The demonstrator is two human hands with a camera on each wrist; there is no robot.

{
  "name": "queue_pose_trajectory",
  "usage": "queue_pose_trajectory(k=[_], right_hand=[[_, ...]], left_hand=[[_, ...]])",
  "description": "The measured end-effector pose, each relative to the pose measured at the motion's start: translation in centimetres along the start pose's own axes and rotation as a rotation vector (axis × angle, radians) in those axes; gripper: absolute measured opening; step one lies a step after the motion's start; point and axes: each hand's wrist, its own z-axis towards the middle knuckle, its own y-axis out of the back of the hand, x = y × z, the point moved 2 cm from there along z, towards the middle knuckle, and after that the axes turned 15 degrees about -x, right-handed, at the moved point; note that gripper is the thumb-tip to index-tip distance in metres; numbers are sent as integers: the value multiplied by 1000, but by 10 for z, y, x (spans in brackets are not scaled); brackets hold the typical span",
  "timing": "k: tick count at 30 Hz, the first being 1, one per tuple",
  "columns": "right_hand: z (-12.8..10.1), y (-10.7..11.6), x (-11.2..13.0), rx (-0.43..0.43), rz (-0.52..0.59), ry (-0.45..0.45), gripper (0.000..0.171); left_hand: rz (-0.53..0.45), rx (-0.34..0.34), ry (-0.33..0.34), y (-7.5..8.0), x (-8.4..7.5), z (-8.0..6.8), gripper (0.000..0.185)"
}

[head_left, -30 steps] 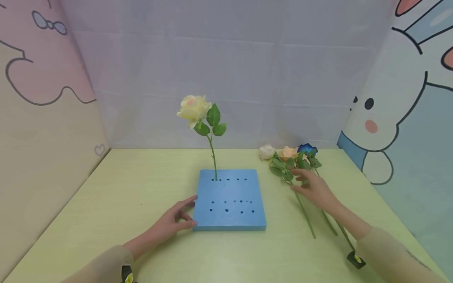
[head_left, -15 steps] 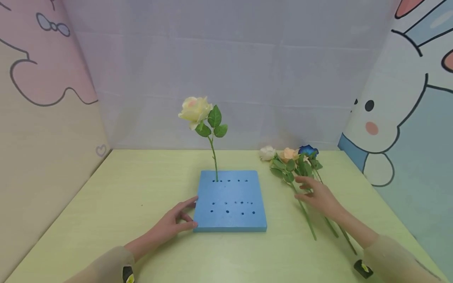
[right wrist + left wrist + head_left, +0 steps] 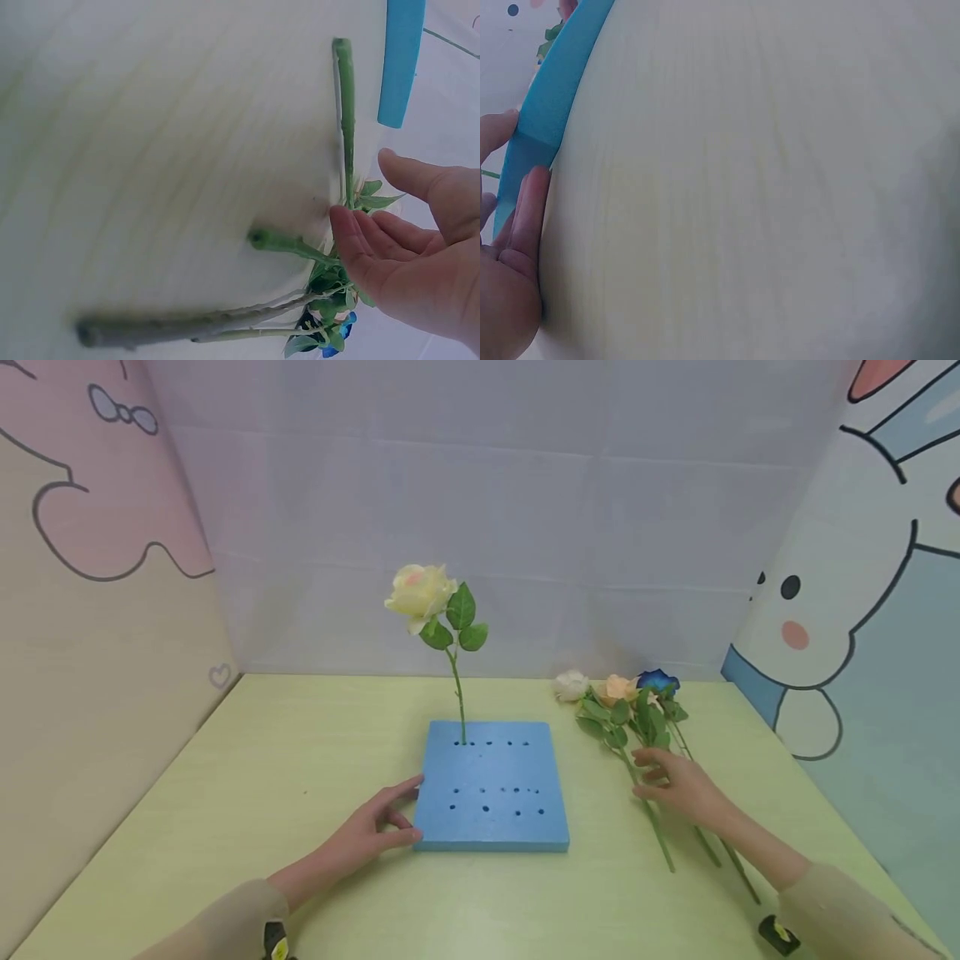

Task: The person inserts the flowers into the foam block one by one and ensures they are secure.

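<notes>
A square blue block (image 3: 491,772) with rows of small holes lies on the table. My left hand (image 3: 378,821) rests its fingertips and thumb against the block's left edge. In the left wrist view, fingers (image 3: 529,210) lie along the block's side. A cream artificial rose (image 3: 420,593) stands upright in a back-row hole. My right hand (image 3: 682,789) hovers at the stems of the roses lying to the right, thumb and fingers apart. They are a white rose (image 3: 572,686), a peach rose (image 3: 617,688) and a blue rose (image 3: 658,682). In the right wrist view a green stem (image 3: 346,112) passes beside the fingertips.
The pale yellow table (image 3: 322,743) is bordered by a plain back curtain (image 3: 480,527) and side panels with cartoon drawings. A small black tag (image 3: 778,935) lies near the right sleeve. The lying stems point toward the front right.
My right hand has drawn back from the leaves toward the front right, lower along the stems. My left hand stays at the block's edge. The head view has shifted slightly.
</notes>
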Motion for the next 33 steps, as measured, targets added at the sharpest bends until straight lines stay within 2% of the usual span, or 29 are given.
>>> queue_pose_trajectory(k=[13, 21, 25, 28, 33], right_hand=[[3, -5, -1, 134, -13, -62, 68], [7, -6, 8, 150, -20, -106, 65], [8, -5, 10, 171, -45, -87, 61], [9, -3, 10, 235, 6, -95, 62], [8, -1, 6, 381, 177, -197, 70]], left_hand=[[19, -4, 6, -1, 0, 0, 79], [30, -12, 12, 0, 0, 1, 78], [33, -12, 6, 0, 0, 1, 78], [32, -11, 0, 0, -1, 0, 78], [32, -12, 2, -1, -2, -1, 78]])
